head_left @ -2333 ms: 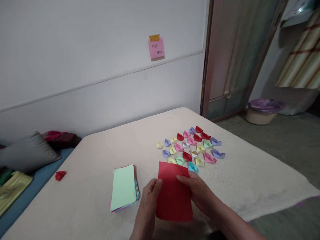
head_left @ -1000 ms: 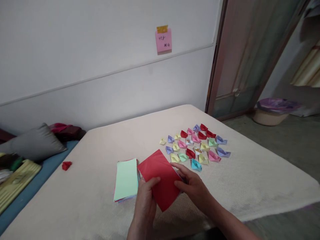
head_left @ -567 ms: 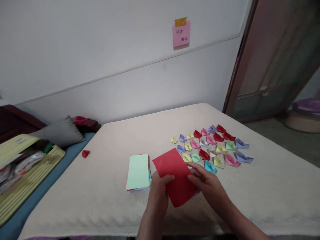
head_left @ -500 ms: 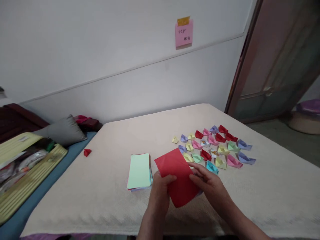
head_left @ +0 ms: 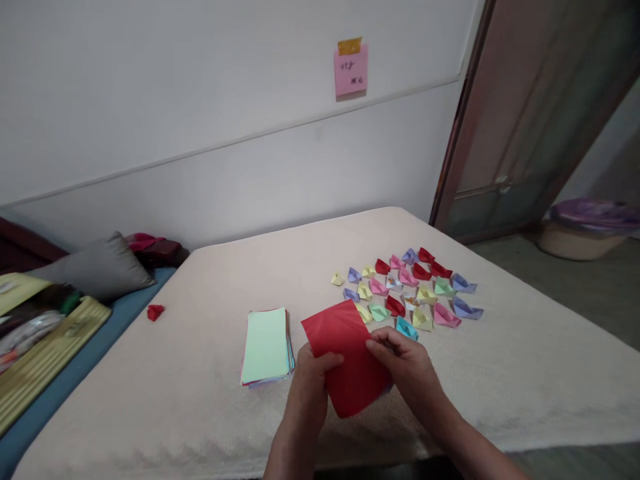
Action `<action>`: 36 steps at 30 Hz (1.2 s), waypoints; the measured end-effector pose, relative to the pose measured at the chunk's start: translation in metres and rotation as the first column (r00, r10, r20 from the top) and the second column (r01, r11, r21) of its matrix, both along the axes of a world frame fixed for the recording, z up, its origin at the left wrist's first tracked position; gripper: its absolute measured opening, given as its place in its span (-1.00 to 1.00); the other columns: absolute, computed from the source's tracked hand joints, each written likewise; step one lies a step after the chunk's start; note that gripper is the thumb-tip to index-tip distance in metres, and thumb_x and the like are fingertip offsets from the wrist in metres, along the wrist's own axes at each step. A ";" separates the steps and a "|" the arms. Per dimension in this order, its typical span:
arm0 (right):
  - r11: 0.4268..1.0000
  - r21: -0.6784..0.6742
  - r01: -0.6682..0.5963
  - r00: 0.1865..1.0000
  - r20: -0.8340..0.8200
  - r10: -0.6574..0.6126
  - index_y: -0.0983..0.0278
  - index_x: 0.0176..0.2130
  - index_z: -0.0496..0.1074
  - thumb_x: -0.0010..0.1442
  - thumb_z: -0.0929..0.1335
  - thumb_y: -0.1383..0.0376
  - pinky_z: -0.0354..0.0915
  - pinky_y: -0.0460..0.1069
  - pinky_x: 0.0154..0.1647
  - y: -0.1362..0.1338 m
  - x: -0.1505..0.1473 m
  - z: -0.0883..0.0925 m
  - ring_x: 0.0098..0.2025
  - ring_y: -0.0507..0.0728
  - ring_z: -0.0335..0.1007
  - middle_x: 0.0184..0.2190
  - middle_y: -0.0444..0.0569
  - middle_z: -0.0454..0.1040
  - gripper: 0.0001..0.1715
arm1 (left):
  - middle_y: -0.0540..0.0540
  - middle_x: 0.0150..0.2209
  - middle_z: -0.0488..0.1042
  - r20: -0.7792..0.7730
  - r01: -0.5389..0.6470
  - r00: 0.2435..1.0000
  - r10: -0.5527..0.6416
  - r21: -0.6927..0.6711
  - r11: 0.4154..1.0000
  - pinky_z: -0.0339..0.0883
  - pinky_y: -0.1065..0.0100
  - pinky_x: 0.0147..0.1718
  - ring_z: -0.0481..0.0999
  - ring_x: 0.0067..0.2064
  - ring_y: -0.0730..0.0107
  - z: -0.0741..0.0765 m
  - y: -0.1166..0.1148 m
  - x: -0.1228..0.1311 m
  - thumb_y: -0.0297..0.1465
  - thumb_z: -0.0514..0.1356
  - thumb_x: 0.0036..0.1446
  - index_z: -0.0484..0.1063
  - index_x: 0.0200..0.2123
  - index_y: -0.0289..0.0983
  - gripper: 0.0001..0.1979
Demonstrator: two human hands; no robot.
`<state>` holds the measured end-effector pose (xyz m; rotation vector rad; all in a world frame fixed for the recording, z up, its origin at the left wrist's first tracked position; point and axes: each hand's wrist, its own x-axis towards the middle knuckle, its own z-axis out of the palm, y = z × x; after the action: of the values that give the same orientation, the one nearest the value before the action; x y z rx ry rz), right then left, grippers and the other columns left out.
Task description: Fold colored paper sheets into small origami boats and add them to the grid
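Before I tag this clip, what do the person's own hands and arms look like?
The left hand and right hand are bare, ungloved. Both forearms are uncovered as far as visible: no sleeve, watch or bracelet. No ring shows on the visible fingers; others are hidden.

The bare left forearm (head_left: 289,447) extends from 6 o'clock, its bare left hand (head_left: 310,380) aimed at 1, left thumb (head_left: 332,361) pressed down toward 3. The bare right forearm (head_left: 465,435) slants from 5, its bare right hand (head_left: 407,360) pointing to 10 in a pinching grip.
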<state>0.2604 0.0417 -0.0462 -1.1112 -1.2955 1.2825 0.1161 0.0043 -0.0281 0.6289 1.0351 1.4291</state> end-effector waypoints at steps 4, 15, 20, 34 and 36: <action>1.000 -0.009 0.026 1.000 0.016 -0.026 0.23 -0.60 0.33 0.00 0.40 0.21 0.00 -0.06 -0.54 0.000 0.001 0.002 -0.56 0.04 0.06 -0.66 -0.20 0.22 -0.75 | -0.10 -0.48 0.53 -0.003 0.018 1.000 -0.018 0.007 1.000 0.21 0.42 -0.50 0.40 -0.51 0.38 -0.003 0.000 0.002 -0.55 0.20 -0.24 0.50 -0.38 -0.36 -0.76; 0.998 -0.059 0.015 0.993 -0.118 -0.022 0.21 -0.48 0.37 -0.04 0.43 0.26 0.13 -0.06 -0.48 -0.002 -0.001 0.008 -0.49 0.07 0.25 -0.57 -0.19 0.35 -0.85 | -0.09 -0.47 0.52 -0.014 0.041 0.999 -0.040 0.035 0.999 0.21 0.43 -0.49 0.38 -0.50 0.41 -0.006 0.000 0.003 -0.61 0.16 -0.22 0.51 -0.34 -0.37 -0.71; 0.946 -0.132 -0.297 0.906 -0.353 0.235 0.23 -0.24 0.41 0.01 0.43 0.21 0.29 0.01 -0.35 -0.001 0.002 0.012 -0.35 0.16 0.42 -0.38 -0.07 0.52 -0.73 | -0.09 -0.47 0.52 -0.026 0.127 0.992 -0.126 0.032 0.991 0.20 0.44 -0.49 0.38 -0.50 0.42 -0.003 -0.001 0.003 -0.66 0.14 -0.24 0.51 -0.32 -0.38 -0.67; 0.968 0.001 -0.253 0.962 -0.109 0.251 0.26 -0.31 0.54 0.00 0.37 0.33 0.30 -0.02 -0.39 -0.001 0.001 0.007 -0.39 0.15 0.42 -0.40 -0.09 0.57 -0.81 | -0.15 -0.37 0.56 -0.184 -0.008 0.983 0.009 0.008 1.000 0.31 0.36 -0.41 0.46 -0.39 0.30 -0.007 0.000 0.001 -0.41 0.22 -0.02 0.51 -0.27 -0.37 -0.79; 0.969 -0.008 -0.247 0.964 -0.103 0.245 0.26 -0.34 0.54 -0.01 0.37 0.34 0.29 -0.04 -0.41 -0.001 0.001 0.007 -0.42 0.13 0.40 -0.43 -0.11 0.56 -0.84 | -0.14 -0.40 0.56 -0.171 -0.028 0.985 0.028 0.001 1.000 0.29 0.38 -0.44 0.46 -0.42 0.32 -0.008 0.000 0.001 -0.43 0.22 -0.04 0.51 -0.30 -0.37 -0.80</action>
<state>0.2613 0.0408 -0.0388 -0.9066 -1.3782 1.5179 0.1169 0.0042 -0.0358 0.7488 1.1830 1.4172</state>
